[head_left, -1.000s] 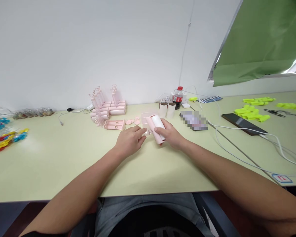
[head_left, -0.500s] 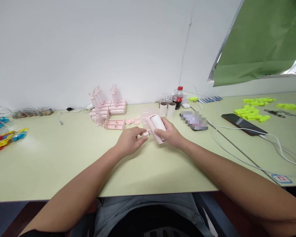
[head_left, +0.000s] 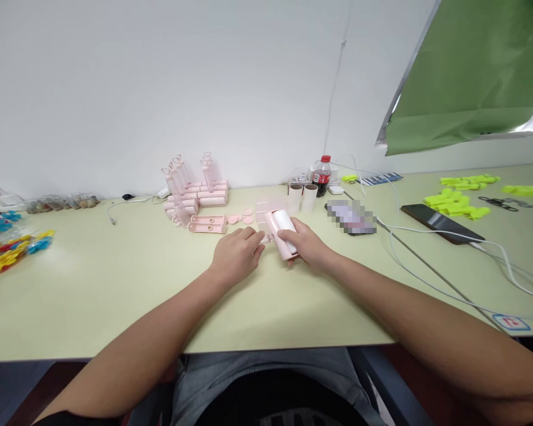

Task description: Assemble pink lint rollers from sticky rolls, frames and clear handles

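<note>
At the centre of the frame, the left hand [head_left: 237, 254] pinches a clear handle [head_left: 267, 238] between thumb and fingers. Right of it, the right hand [head_left: 310, 244] grasps a pink holder [head_left: 275, 236], thumb over its white roll [head_left: 284, 223], fingers underneath. Beyond, left of centre, lie discs [head_left: 247, 219]; upper right of centre stands a bottle [head_left: 322, 178].

Pink roll holder [head_left: 276, 239], white roll [head_left: 285, 228]; pale yellow-green tabletop [head_left: 115, 296], white wall [head_left: 160, 77], green sheet [head_left: 466, 77], red-capped cola bottle [head_left: 322, 178], neon-yellow pieces [head_left: 455, 205], black phone [head_left: 442, 224], blue jeans [head_left: 293, 358]
</note>
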A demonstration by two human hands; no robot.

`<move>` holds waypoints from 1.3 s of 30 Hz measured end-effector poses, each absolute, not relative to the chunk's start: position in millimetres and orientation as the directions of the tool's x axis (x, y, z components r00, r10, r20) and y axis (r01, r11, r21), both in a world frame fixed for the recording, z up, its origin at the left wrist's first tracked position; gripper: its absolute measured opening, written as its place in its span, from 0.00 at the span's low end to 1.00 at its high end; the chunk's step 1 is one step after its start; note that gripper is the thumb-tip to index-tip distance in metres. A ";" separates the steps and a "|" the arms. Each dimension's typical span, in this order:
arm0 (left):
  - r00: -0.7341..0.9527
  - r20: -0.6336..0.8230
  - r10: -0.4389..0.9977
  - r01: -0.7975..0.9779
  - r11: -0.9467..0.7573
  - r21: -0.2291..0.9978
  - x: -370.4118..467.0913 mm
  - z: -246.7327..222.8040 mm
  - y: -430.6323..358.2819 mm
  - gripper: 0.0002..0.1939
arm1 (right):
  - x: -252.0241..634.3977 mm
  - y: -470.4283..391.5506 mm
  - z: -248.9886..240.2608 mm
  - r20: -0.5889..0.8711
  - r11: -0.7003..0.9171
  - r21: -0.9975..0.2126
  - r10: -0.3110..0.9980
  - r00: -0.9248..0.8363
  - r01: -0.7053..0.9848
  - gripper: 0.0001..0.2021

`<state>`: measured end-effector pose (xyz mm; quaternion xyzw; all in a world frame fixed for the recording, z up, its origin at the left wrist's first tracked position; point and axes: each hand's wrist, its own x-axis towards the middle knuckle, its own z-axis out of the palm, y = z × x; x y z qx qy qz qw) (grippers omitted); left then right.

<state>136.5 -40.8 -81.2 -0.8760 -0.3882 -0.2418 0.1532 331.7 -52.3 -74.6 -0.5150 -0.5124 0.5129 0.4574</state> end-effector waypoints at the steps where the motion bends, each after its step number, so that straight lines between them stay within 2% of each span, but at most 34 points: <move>1: 0.587 0.535 0.608 0.750 -0.656 -0.077 136.3 -81.4 -40.7 0.12 | 331.1 -52.8 -74.6 -0.059 -0.056 -0.997 0.997 -0.053 0.061 0.17; 5: 0.591 0.497 0.636 0.745 -0.666 -0.033 136.5 -83.1 -41.2 0.12 | 328.8 -54.6 -75.5 -0.077 -0.072 -0.995 0.995 -0.065 0.073 0.19; 11: 0.528 0.542 0.653 0.749 -0.660 0.066 138.2 -83.1 -42.0 0.11 | 331.6 -53.7 -78.3 -0.048 -0.051 -0.998 0.992 -0.116 -0.026 0.22; 14: 0.455 0.580 0.676 0.662 -0.692 0.287 138.6 -81.9 -39.9 0.10 | 334.9 -55.2 -72.0 -0.021 -0.058 -0.984 0.976 -0.219 -0.166 0.22; 16: 0.392 0.606 0.692 0.536 -0.707 0.460 139.1 -81.0 -38.2 0.09 | 336.4 -57.0 -66.5 0.002 -0.075 -0.967 0.953 -0.302 -0.244 0.24; 18: 0.323 0.634 0.702 0.412 -0.708 0.574 139.5 -80.1 -36.9 0.10 | 336.8 -58.0 -64.1 0.035 -0.065 -0.962 0.934 -0.354 -0.266 0.28; 20: 0.270 0.630 0.728 0.339 -0.684 0.646 139.7 -79.3 -35.9 0.13 | 336.0 -57.3 -67.1 0.072 -0.014 -0.973 0.929 -0.362 -0.229 0.25; 22: 0.274 0.557 0.784 0.264 -0.618 0.740 140.0 -78.7 -35.5 0.17 | 333.8 -55.4 -74.4 0.105 0.063 -0.989 0.935 -0.339 -0.133 0.21; 26: 0.427 0.357 0.831 -0.013 -0.389 0.921 142.0 -78.5 -37.3 0.26 | 326.7 -54.1 -87.2 0.198 0.243 -0.967 0.903 -0.381 0.073 0.19; 29: 0.478 0.320 0.818 -0.091 -0.316 0.944 143.7 -79.4 -38.8 0.28 | 321.9 -57.5 -88.8 0.230 0.307 -0.948 0.842 -0.488 0.083 0.15; 33: 0.393 0.376 0.839 -0.049 -0.390 0.920 145.2 -82.9 -36.0 0.25 | 320.7 -58.2 -91.0 0.199 0.285 -0.956 0.802 -0.563 0.067 0.15; 36: 0.326 0.381 0.865 -0.084 -0.375 0.923 146.3 -86.8 -30.4 0.26 | 327.0 -49.4 -95.2 0.236 0.351 -0.922 0.843 -0.484 0.161 0.15; 39: 0.252 0.329 0.910 -0.185 -0.288 0.939 146.5 -91.0 -23.4 0.28 | 340.9 -32.3 -99.1 0.417 0.500 -0.764 0.865 -0.279 0.408 0.12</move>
